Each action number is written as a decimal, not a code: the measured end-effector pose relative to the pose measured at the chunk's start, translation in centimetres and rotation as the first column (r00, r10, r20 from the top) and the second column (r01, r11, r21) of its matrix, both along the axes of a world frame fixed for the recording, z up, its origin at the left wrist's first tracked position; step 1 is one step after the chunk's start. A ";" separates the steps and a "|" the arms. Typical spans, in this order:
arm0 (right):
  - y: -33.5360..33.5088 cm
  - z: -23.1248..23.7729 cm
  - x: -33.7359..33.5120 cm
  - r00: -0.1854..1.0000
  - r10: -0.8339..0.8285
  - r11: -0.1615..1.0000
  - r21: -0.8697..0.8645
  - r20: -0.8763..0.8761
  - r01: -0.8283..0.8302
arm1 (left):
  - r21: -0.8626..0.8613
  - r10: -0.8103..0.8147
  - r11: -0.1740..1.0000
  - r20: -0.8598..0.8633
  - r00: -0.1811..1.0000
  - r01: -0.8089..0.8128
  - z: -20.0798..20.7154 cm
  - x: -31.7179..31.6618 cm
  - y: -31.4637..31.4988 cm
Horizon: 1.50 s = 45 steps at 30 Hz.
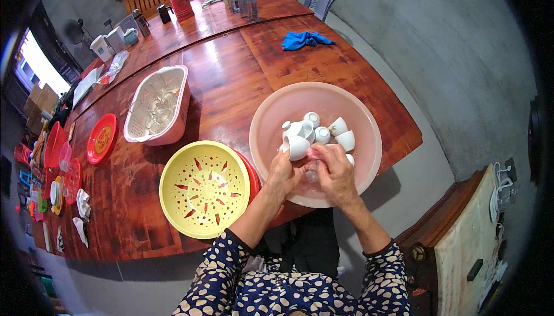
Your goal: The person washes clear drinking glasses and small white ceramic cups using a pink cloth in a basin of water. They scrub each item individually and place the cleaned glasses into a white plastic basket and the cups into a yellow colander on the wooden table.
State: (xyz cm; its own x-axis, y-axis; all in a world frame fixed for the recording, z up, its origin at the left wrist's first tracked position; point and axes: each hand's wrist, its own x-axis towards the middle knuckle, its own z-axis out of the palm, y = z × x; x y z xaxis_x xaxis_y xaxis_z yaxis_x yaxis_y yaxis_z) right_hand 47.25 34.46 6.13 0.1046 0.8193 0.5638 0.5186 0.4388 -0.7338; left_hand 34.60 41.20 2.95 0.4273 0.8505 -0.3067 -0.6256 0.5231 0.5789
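Over the large pink basin (266, 105), my left hand (284, 176) grips a white cup (296, 147) that is tilted on its side. Close against that cup is my right hand (336, 175), its fingers curled together. Something pinkish shows at its fingertips, too small to make out. Several small white cups (322, 135) lie in the basin beyond my hands, some upside down. One white cup (338, 126) has a small printed pattern. A lidded white piece (292, 128) rests among them, partly hidden by the held cup.
Left of the basin stands a yellow colander (173, 203) over a red one (251, 179). A pink basket (153, 138) holding clear glasses is behind it. Farther off are a blue cloth (306, 40), a red thermos (179, 0), bottles (243, 6) and a red plate (109, 121).
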 end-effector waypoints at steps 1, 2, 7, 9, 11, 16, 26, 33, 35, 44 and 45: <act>-0.1 0.0 -1.1 0.997 -0.025 0.997 0.070 0.067 0.020 | -0.124 0.030 0.992 0.057 0.998 -0.023 -0.7 0.5 0.1; -0.1 0.0 -2.1 0.990 -0.054 0.989 0.141 0.132 0.035 | -0.111 -0.036 0.993 0.115 0.993 0.048 -1.3 0.5 0.2; 1.4 -1.0 -3.5 0.939 -0.104 0.939 0.344 0.327 -0.016 | -0.047 -0.187 0.976 0.318 0.930 0.212 -4.8 0.1 0.9; 2.2 -0.5 -3.3 0.953 -0.050 0.948 0.315 0.298 -0.049 | 0.007 -0.187 0.981 0.242 0.952 0.191 -4.2 -0.1 0.8; 3.2 0.0 -2.7 0.960 -0.049 0.952 0.303 0.274 -0.038 | -0.075 -0.110 0.989 0.168 0.980 0.124 -1.7 0.5 0.1; 5.5 1.1 -1.3 0.982 0.004 0.985 0.167 0.186 -0.036 | 0.011 -0.178 0.984 0.033 0.984 0.177 0.5 0.1 -0.4; 5.8 -1.7 0.5 0.995 -0.069 0.997 0.040 0.075 0.066 | 0.080 -0.158 0.983 -0.099 0.982 0.166 0.9 0.4 -1.3; 1.7 -0.6 -0.8 0.958 -0.174 0.960 0.256 0.228 0.114 | 0.144 -0.056 0.986 -0.195 0.979 0.085 1.0 0.9 -1.5; 1.7 -0.1 -0.1 0.995 -0.096 0.995 0.034 0.034 0.095 | 0.156 -0.058 0.984 -0.175 0.983 0.086 0.9 0.8 -1.5; 1.2 -4.0 -1.4 0.571 -0.112 0.921 -0.301 -0.814 -0.248 | 0.199 0.098 0.979 -0.218 0.971 -0.054 1.0 1.2 -1.9; 1.0 -4.1 -1.5 0.533 -0.105 0.908 -0.299 -0.840 -0.293 | 0.214 0.108 0.975 -0.189 0.976 -0.067 0.7 1.2 -1.8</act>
